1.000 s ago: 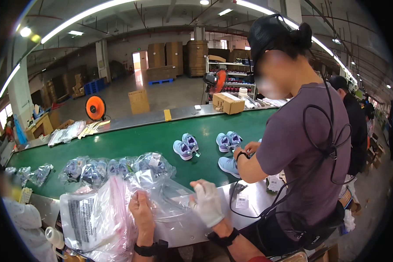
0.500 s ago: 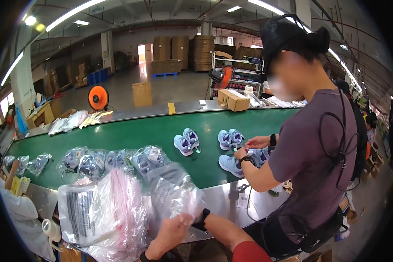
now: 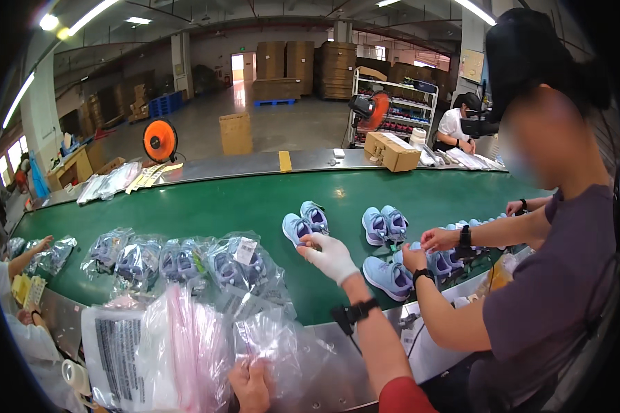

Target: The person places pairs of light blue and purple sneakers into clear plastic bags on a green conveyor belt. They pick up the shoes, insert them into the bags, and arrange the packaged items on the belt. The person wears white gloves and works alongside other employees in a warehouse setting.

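My right hand (image 3: pixel 329 257), in a white glove, reaches over the green belt. Its thumb and fingers pinch the near edge of a light blue sneaker (image 3: pixel 295 228), which stands against its mate (image 3: pixel 314 215). Low in the picture, my left hand (image 3: pixel 251 385) has its fingers closed on a clear plastic bag (image 3: pixel 272 344), crumpled and shiny. Beside that bag lies a thick stack of flat plastic bags (image 3: pixel 179 351) with pinkish edges. Several bagged pairs of sneakers (image 3: pixel 238 265) rest on the belt behind the stack.
A co-worker (image 3: pixel 551 241) at the right handles a row of blue sneakers (image 3: pixel 387 277). Another pair (image 3: pixel 384 226) stands behind these. At the far left another person's arm (image 3: pixel 31 256) reaches over the belt. A carton (image 3: pixel 393 151) and an orange fan (image 3: pixel 160 140) line the far side.
My right hand has left the plastic bag and moved forward to the sneaker pair. My left hand still holds the bag, now lower. The view has shifted a little.
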Motion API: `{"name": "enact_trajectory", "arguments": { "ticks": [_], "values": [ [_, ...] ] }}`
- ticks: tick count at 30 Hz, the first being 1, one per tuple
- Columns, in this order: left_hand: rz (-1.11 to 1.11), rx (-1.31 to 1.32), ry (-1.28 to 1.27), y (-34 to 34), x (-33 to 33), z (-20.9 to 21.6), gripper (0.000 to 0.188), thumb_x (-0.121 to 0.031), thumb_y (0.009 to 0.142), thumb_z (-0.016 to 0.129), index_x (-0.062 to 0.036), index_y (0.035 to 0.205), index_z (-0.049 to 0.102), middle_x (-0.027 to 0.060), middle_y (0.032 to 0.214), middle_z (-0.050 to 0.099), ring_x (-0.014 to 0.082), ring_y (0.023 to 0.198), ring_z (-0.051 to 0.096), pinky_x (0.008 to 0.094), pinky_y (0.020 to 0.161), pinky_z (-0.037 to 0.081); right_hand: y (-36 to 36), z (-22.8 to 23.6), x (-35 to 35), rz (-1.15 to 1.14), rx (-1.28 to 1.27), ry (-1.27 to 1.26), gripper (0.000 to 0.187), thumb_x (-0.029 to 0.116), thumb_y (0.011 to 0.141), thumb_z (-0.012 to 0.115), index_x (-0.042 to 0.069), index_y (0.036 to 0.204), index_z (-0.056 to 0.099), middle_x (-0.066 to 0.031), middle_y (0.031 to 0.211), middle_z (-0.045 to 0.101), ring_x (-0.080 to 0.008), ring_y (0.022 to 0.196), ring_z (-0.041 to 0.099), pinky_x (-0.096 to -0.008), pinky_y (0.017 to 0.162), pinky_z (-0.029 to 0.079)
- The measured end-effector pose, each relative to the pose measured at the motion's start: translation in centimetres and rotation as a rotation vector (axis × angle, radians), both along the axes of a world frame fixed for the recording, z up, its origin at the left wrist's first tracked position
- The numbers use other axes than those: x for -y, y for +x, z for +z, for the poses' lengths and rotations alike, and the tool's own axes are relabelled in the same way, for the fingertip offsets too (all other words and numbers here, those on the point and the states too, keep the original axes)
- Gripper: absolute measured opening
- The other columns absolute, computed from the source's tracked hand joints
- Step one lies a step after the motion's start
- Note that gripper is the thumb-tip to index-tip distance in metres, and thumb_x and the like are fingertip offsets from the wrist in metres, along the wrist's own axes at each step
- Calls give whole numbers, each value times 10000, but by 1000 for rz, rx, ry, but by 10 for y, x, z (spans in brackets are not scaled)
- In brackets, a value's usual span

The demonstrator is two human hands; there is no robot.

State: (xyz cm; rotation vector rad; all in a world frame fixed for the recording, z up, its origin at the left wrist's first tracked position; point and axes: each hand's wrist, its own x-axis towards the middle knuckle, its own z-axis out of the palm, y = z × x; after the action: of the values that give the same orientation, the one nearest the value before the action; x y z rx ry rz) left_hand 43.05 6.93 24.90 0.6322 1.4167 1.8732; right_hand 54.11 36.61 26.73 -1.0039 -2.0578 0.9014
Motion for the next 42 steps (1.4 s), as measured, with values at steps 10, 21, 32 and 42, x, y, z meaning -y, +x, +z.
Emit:
{"name": "enact_trajectory", "arguments": {
  "ticks": [10, 21, 32, 42],
  "values": [
    [-30, -87, -226, -4, -3, -21, 269, -137, 948, 534, -120, 680, 528, -79, 534, 416, 29, 416, 336, 216, 367, 236, -39, -76, -139, -40, 873, 371, 493, 552, 649, 675, 251, 1039, 701, -192, 1207, 544, -392, 1244, 394, -530, 1037, 268],
    [-15, -129, -187, 6, -2, 5, 295, -166, 945, 552, -100, 658, 540, -71, 544, 431, 43, 455, 363, 236, 396, 254, -53, -75, -107, -217, 948, 344, 471, 573, 668, 647, 188, 929, 728, -133, 1032, 623, -290, 1048, 541, -417, 885, 347],
    [29, 100, -51, 10, -11, 31, 226, -187, 958, 526, -54, 801, 620, -112, 569, 373, -5, 470, 297, 215, 418, 199, 63, -37, 35, -64, -678, -255, 391, 414, 879, 632, 38, 989, 624, -2, 859, 591, -91, 823, 578, -297, 634, 507],
    [44, 150, 236, -1, -18, 56, 198, -181, 966, 521, -88, 811, 600, -103, 597, 393, -17, 508, 312, 189, 450, 238, 133, 35, 209, 253, -385, -40, 505, 459, 691, 771, -1, 826, 613, -134, 896, 596, -256, 882, 569, -344, 772, 448]
  ]
}}
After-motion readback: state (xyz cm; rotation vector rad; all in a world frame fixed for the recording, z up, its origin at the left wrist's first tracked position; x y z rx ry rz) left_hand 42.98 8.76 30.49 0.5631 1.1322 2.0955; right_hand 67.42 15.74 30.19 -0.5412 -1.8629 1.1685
